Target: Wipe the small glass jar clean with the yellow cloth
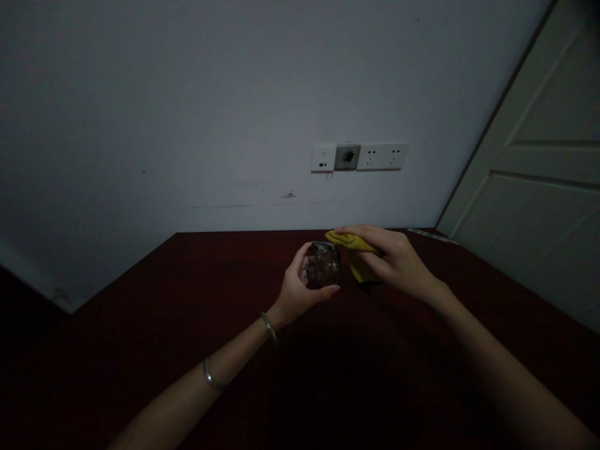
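A small, clear, rounded glass [323,265] is gripped in my left hand [300,286], the thumb along its near side and the fingers around its left side. My right hand [394,255] pinches a folded yellow cloth [352,241] between thumb and fingers. Part of the cloth hangs below the hand and ends in a dark edge. The cloth's front fold is just beside the glass's upper right rim; whether they touch I cannot tell. Both hands are above the dark red tabletop [225,275]. Two silvery bracelets circle my left wrist and forearm.
Behind the table rises a pale wall [210,112] with scuff marks. A row of white sockets [382,157] and a grey switch plate [347,157] are set into it. A panelled white door [539,162] stands at the right. A flat strip [431,235] lies at the back right edge.
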{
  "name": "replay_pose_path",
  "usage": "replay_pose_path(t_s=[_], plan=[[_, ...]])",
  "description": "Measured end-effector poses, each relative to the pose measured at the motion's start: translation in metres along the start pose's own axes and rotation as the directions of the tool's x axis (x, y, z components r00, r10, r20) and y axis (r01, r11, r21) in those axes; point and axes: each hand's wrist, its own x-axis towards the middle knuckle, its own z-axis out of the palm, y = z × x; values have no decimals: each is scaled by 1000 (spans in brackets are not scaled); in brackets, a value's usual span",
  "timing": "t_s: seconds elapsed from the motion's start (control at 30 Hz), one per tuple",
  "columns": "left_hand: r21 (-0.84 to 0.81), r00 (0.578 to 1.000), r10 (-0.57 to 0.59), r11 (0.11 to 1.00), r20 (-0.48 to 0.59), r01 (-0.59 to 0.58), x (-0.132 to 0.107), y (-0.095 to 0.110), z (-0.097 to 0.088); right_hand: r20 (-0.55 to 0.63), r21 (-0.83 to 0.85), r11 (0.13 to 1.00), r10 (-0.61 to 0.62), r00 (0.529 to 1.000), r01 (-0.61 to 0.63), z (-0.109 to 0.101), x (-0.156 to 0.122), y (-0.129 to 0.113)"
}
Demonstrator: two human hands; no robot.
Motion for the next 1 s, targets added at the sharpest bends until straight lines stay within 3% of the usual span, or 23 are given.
replay_pose_path(t_s=[0.53,0.73,1.0], plan=[[74,998,68,995,0,-68,1,-6,-2,112,43,995,-94,989,90,-5,-2,-9],[104,995,92,991,-45,-86,4,-9,-6,227,51,995,-98,969,89,-12,-2,-21],[210,991,131,969,8,-129,3,-10,-8,124,-81,992,-88,988,98,-10,-4,-12]])
